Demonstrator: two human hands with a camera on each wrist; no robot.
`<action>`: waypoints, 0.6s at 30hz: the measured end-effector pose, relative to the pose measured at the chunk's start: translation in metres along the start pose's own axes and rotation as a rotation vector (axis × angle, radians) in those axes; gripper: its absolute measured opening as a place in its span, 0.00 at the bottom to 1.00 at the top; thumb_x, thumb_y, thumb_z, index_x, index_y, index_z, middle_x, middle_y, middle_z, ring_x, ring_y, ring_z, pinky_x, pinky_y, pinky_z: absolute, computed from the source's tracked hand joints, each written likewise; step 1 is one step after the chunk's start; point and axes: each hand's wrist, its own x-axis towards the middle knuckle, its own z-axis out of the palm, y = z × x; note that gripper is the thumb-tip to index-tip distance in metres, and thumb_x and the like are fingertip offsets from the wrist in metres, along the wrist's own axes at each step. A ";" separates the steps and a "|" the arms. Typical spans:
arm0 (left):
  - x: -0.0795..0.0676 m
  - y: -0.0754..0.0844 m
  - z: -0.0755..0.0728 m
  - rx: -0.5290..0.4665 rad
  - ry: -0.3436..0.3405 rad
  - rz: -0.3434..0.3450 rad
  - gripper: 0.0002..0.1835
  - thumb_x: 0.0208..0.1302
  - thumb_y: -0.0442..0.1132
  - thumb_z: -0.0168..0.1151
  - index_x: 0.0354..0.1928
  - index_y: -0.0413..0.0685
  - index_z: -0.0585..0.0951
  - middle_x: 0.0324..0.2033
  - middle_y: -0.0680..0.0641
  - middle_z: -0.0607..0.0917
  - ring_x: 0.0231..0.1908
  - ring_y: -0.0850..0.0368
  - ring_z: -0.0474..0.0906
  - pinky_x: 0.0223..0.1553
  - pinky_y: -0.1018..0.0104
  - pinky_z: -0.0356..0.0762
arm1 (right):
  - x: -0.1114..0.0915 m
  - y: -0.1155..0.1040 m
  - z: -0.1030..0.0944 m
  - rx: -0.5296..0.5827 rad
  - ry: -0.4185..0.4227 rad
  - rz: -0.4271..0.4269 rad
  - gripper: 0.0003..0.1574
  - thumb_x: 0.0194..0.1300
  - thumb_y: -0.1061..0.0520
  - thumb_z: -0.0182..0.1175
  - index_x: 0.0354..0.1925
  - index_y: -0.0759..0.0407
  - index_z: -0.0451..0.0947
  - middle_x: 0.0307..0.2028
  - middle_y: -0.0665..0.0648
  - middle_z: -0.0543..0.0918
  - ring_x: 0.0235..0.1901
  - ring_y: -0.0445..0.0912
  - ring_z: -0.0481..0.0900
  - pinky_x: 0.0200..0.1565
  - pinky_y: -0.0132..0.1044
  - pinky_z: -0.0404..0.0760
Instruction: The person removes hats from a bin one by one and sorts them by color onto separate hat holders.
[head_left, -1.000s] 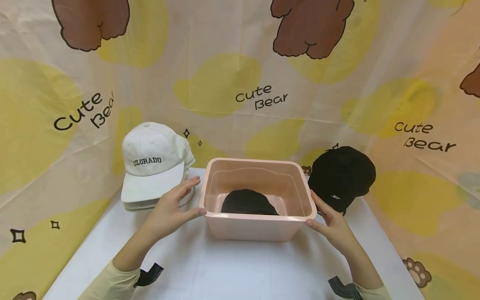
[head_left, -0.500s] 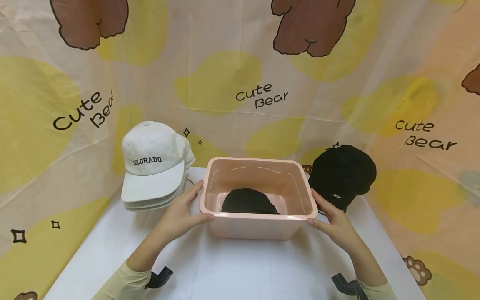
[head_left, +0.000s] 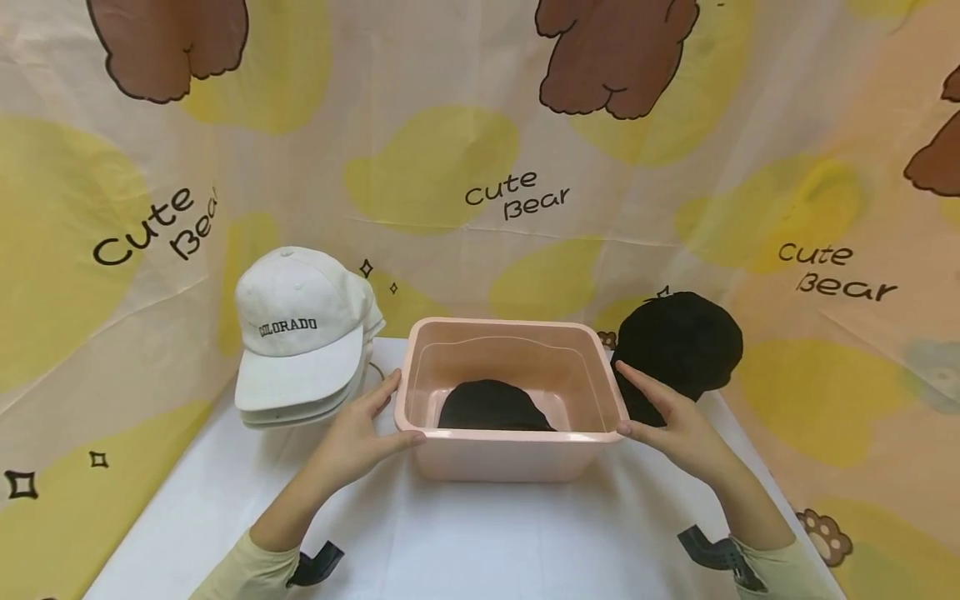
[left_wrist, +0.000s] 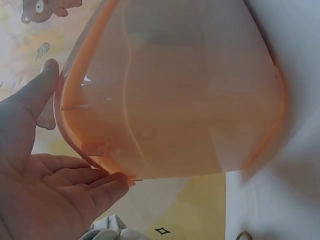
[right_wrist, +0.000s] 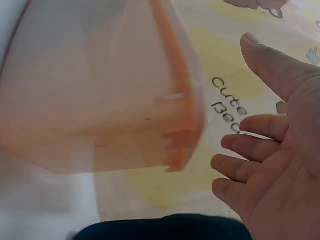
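A pink plastic storage bin (head_left: 506, 460) stands on the white table in the head view, with a black cap (head_left: 491, 407) lying inside. My left hand (head_left: 351, 450) is at the bin's left corner. In the left wrist view its thumb (left_wrist: 48, 72) rests at the rim and its fingers (left_wrist: 107, 192) lie straight against the rim's side. My right hand (head_left: 684, 432) stands by the opposite corner. The right wrist view shows its fingers (right_wrist: 237, 167) spread and apart from the bin, with a gap between. Another black cap (head_left: 682, 337) sits just behind that hand.
Nested white caps (head_left: 298, 304), the front one lettered COLORADO, stand at the back left, near my left hand. A patterned cloth (head_left: 420, 167) hangs behind and on both sides of the white table (head_left: 480, 542).
My left hand has moved right onto the bin's corner. My right hand, earlier touching the right corner, has shifted right, away from the bin. The camera view has shifted slightly.
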 end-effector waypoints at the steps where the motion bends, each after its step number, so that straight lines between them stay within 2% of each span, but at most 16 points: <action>1: 0.000 0.000 0.000 -0.002 -0.003 -0.011 0.58 0.49 0.55 0.82 0.78 0.41 0.63 0.75 0.39 0.65 0.71 0.40 0.68 0.69 0.49 0.72 | 0.004 -0.005 -0.005 -0.017 -0.007 -0.020 0.53 0.62 0.54 0.75 0.79 0.48 0.60 0.76 0.59 0.66 0.73 0.67 0.62 0.64 0.72 0.69; 2: 0.000 -0.001 0.000 -0.002 -0.007 -0.018 0.58 0.49 0.55 0.82 0.78 0.41 0.63 0.75 0.39 0.65 0.71 0.40 0.68 0.69 0.49 0.72 | 0.008 -0.010 -0.010 -0.039 -0.015 -0.040 0.53 0.61 0.54 0.75 0.78 0.49 0.62 0.75 0.59 0.67 0.73 0.67 0.64 0.65 0.73 0.67; 6: -0.002 -0.003 0.001 0.011 -0.001 -0.003 0.57 0.50 0.55 0.82 0.77 0.39 0.63 0.75 0.38 0.66 0.70 0.39 0.68 0.68 0.48 0.72 | 0.031 -0.031 -0.031 -0.140 -0.061 -0.128 0.52 0.59 0.54 0.77 0.77 0.50 0.65 0.73 0.56 0.71 0.71 0.60 0.69 0.66 0.66 0.72; 11: 0.002 -0.003 0.000 0.026 0.018 0.031 0.57 0.51 0.56 0.81 0.76 0.36 0.63 0.74 0.36 0.67 0.70 0.39 0.69 0.67 0.48 0.73 | 0.070 -0.062 -0.055 -0.254 -0.168 -0.211 0.51 0.60 0.47 0.76 0.76 0.51 0.66 0.71 0.54 0.73 0.69 0.53 0.72 0.67 0.59 0.73; 16: 0.002 -0.003 0.001 -0.002 0.011 0.018 0.58 0.49 0.58 0.81 0.76 0.37 0.63 0.74 0.37 0.66 0.70 0.41 0.69 0.68 0.51 0.72 | 0.105 -0.088 -0.062 -0.277 -0.334 -0.183 0.51 0.60 0.40 0.74 0.76 0.45 0.66 0.73 0.48 0.71 0.68 0.50 0.74 0.67 0.54 0.75; 18: 0.003 -0.003 0.002 -0.010 0.007 0.019 0.58 0.49 0.59 0.81 0.76 0.37 0.64 0.74 0.38 0.66 0.70 0.41 0.69 0.68 0.52 0.72 | 0.117 -0.096 -0.062 -0.283 -0.397 -0.167 0.51 0.59 0.40 0.75 0.76 0.44 0.67 0.73 0.47 0.71 0.64 0.48 0.76 0.63 0.51 0.76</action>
